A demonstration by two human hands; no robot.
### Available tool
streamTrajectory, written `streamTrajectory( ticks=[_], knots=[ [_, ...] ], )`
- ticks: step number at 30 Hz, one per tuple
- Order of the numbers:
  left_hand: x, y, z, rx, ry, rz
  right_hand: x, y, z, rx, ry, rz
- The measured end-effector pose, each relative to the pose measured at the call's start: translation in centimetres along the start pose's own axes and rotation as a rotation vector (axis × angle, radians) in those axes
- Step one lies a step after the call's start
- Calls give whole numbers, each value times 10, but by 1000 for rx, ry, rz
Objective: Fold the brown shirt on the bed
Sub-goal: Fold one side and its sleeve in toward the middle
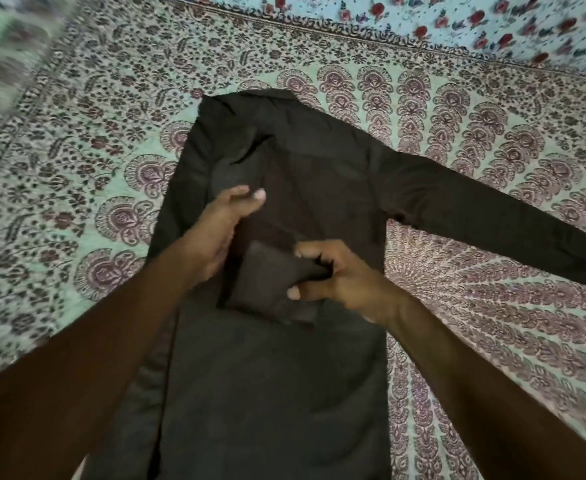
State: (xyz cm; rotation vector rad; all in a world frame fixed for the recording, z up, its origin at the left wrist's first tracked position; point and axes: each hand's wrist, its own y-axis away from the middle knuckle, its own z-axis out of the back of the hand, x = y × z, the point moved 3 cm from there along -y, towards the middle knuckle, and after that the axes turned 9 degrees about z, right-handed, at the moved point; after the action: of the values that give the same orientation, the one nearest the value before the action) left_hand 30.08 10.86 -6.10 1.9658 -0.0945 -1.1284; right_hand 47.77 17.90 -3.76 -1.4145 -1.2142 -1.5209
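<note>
One brown shirt (284, 375) lies flat on the bed (77, 168), one sleeve (492, 220) stretched right, the other folded in. Two hands: right hand (333, 278) fingers pinching the cuff (267, 285), left hand (225, 230) open, flat on cloth. Paisley bedspread, floral sheet (457, 19) beyond.

Printed bedspread (87, 140) covering nearly the whole field of view — pale green ground with dark floral and leaf motifs in its outer zone, bounded at the top by a narrow dark patterned border band (319, 26) running from upper left toward the right. Toward the right, rows of purple-pink paisley-like medallions (457, 109) fan outward in arcs. Second cloth (457, 19) along the upper edge beyond the border — light blue, scattered with red roses. Upper left corner blurred.
</note>
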Motion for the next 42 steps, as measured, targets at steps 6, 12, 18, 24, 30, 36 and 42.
streamTrajectory(
  ticks=[6, 12, 18, 24, 30, 36, 42],
  knots=[
    [36, 47, 77, -173, -217, -254, 0, 10, -66, 193, 144, -61],
    [74, 78, 119, -347, -314, -364, -11, 23, -115, 253, 260, -29],
    [103, 72, 154, -411, -396, -230, -37, 30, -159, 343, 432, -114],
    [129, 77, 170, -300, -624, -170, -64, 35, -198, 320, 701, -38],
    [155, 83, 186, -246, -842, -188, -91, 53, -238, 389, 1076, 181],
    [145, 101, 177, -186, -1160, -237, -117, 71, -261, 484, 1333, 269],
    [157, 117, 178, -133, -1623, -210, -119, 82, -255, 422, 1309, 388]
  ],
)
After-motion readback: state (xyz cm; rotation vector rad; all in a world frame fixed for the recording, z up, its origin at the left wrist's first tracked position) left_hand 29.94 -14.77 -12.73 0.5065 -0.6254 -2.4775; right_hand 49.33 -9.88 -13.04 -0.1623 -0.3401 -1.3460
